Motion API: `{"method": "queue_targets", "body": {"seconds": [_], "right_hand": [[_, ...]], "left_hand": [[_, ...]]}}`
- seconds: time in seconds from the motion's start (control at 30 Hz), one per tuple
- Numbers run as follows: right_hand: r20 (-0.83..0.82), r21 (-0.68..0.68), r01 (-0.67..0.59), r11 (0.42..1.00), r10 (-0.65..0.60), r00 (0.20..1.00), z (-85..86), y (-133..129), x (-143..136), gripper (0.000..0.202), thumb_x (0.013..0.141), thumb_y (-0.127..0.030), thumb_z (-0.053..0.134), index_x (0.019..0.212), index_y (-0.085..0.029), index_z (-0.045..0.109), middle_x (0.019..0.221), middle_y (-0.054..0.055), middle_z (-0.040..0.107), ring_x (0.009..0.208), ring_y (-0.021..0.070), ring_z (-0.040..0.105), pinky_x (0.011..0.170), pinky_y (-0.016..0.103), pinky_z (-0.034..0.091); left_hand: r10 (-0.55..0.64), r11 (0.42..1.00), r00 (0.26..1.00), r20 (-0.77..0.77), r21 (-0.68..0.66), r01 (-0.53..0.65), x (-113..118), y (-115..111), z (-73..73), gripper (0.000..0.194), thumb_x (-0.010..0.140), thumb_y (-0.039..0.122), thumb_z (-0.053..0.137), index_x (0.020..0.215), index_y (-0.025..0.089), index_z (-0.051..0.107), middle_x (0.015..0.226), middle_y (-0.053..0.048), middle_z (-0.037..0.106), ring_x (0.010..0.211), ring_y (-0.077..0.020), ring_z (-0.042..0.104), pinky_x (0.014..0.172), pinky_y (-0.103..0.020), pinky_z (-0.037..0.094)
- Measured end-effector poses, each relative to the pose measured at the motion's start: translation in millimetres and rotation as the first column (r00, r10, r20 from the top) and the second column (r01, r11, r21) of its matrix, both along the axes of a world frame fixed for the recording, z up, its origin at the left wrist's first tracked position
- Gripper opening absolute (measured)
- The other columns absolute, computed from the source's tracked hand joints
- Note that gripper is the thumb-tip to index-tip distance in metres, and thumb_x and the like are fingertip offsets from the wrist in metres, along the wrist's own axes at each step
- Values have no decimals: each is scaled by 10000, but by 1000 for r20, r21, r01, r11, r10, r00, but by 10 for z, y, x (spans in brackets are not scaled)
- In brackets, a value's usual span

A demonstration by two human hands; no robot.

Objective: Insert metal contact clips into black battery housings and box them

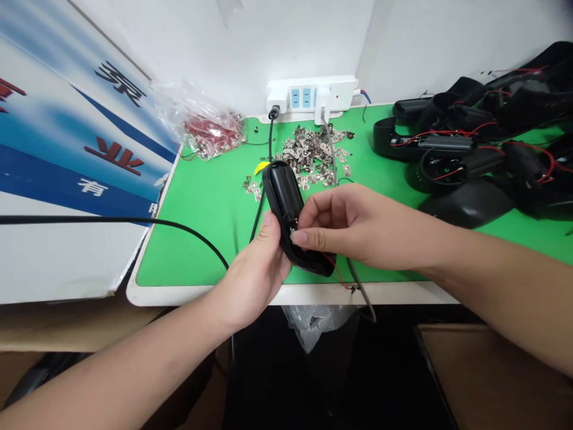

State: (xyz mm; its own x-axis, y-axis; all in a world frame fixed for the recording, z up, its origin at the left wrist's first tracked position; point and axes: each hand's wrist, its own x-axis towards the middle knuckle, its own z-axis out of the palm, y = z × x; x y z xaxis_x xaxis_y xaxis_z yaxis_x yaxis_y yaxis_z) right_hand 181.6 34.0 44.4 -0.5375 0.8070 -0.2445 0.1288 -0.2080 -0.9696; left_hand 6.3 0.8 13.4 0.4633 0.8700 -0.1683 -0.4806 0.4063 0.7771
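Surface, green with white edging (179,257): lying below. Hand, left (255,269): clasping curved black plastic housing (276,202) aloft, tilted; wanting steadiness. Small silvery metal part (293,229): sitting inside, probably wanting even pressure. Thin red wire (340,276): trailing. Hand, right (353,230): pinching metal part.
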Motion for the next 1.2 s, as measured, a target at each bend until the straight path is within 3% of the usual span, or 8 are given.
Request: {"method": "queue_targets", "body": {"seconds": [0.27,0.6,0.7,0.97,1.2], "right_hand": [[29,29,82,996,-82,996,-31,-36,-46,226,751,-278,877,798,-156,692,693,-6,698,606,103,632,540,218,496],[208,192,110,975,-150,966,-10,-95,-14,253,737,-388,880,687,-187,735,610,6,681,519,102,563,435,235,385],[231,227,88,970,-141,963,-6,-97,-3,246,748,-384,869,665,-196,734,587,-1,667,490,92,532,411,233,348],[187,218,28,976,-70,980,81,-103,34,58,812,-269,810,800,-212,815,630,-10,693,537,109,590,455,228,408],[144,207,34,978,-64,988,85,-124,17,165,871,-300,761,757,-204,832,743,12,751,629,140,622,528,255,443]], "left_hand": [[-5,1000,1000,-8,9,5,12,7,23,517,1064,533,397,1408,230,638,1497,-58,613,1581,-271,291,1325,-449,231],[-37,999,999,-29,-29,36,-42,-23,8,525,1036,586,436,1296,222,712,1431,-72,660,1560,-294,334,1317,-473,250],[-42,998,998,-49,-40,40,-54,-19,-7,550,1030,605,440,1361,235,676,1458,-68,642,1554,-299,346,1312,-483,263],[-80,997,997,-18,-10,80,-64,11,-22,554,1056,579,366,1380,240,662,1469,-47,639,1567,-266,327,1319,-449,244],[-63,998,998,-1,26,63,-61,18,-38,523,1068,539,367,1335,229,691,1447,-51,655,1556,-266,348,1318,-439,240]]}}
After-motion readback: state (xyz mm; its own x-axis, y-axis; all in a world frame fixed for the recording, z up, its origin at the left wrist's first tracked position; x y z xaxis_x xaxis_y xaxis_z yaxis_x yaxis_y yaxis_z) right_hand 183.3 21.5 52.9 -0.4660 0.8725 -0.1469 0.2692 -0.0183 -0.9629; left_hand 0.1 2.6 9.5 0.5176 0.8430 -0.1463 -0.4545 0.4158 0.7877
